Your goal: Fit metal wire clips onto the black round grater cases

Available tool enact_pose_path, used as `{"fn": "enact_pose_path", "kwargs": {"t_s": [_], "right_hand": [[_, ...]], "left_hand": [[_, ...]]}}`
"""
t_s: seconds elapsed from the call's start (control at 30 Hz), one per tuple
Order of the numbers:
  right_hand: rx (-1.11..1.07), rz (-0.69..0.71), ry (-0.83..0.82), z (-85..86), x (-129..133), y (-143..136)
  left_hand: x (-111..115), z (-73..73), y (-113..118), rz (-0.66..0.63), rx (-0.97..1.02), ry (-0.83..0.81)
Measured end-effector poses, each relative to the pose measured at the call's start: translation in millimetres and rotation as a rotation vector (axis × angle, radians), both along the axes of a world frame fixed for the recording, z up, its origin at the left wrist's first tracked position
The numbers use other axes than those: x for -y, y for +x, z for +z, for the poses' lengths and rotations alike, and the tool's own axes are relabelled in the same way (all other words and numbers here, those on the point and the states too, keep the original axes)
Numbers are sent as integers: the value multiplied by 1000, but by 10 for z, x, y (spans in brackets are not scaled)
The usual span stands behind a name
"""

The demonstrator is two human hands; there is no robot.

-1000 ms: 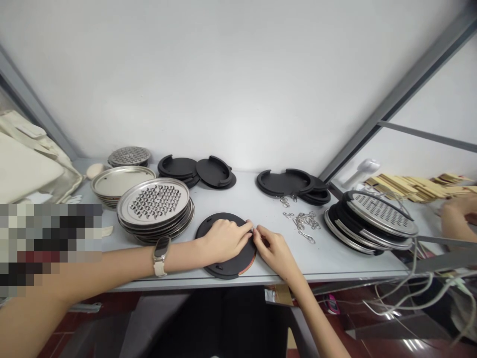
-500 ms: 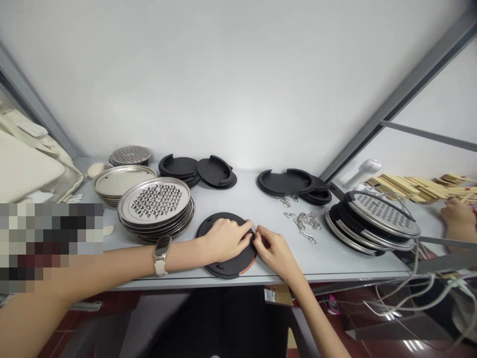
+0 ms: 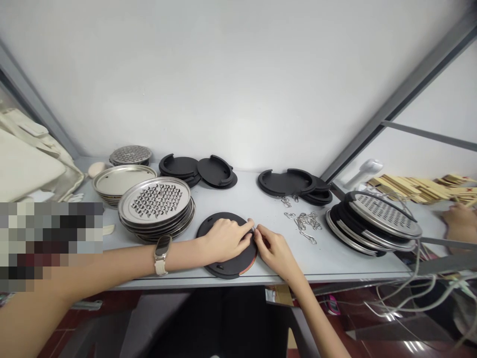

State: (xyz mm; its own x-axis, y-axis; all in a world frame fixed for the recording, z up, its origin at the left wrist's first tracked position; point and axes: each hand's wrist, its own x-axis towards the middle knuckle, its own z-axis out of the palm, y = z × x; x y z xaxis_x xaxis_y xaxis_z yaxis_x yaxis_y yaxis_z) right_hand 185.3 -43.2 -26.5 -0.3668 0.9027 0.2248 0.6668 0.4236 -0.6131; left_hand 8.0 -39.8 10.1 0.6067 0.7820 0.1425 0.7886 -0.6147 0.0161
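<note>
A black round plastic base (image 3: 228,266) lies on the table in front of me, with an orange-red line along its right edge. My left hand (image 3: 225,239) presses on top of it and holds it down, its index finger reaching to the right rim. At that rim my right hand (image 3: 273,248) is closed in a pinch. A small silver wire clip shows at its fingertips, mostly hidden. Several loose wire clips (image 3: 308,221) lie to the right. Left of the base stands a stack of round metal grater plates (image 3: 156,201).
Plain metal discs (image 3: 124,180) and another grater plate (image 3: 130,154) stand back left. More black bases (image 3: 214,171) lie by the wall, others (image 3: 285,182) further right. A pile of graters in black bases (image 3: 383,215) sits right. Beyond the frame is another person's hand (image 3: 460,219).
Both hands stay in nearly the same place at the base's right rim. My right fingertips have shifted very slightly. The piles have not moved.
</note>
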Motion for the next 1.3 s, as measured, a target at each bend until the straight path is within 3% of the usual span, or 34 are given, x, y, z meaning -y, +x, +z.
{"fn": "enact_pose_path", "kwargs": {"t_s": [1.3], "right_hand": [[-73, 11, -32, 22, 2, 2]], "left_hand": [[13, 6, -13, -8, 3, -8]]}}
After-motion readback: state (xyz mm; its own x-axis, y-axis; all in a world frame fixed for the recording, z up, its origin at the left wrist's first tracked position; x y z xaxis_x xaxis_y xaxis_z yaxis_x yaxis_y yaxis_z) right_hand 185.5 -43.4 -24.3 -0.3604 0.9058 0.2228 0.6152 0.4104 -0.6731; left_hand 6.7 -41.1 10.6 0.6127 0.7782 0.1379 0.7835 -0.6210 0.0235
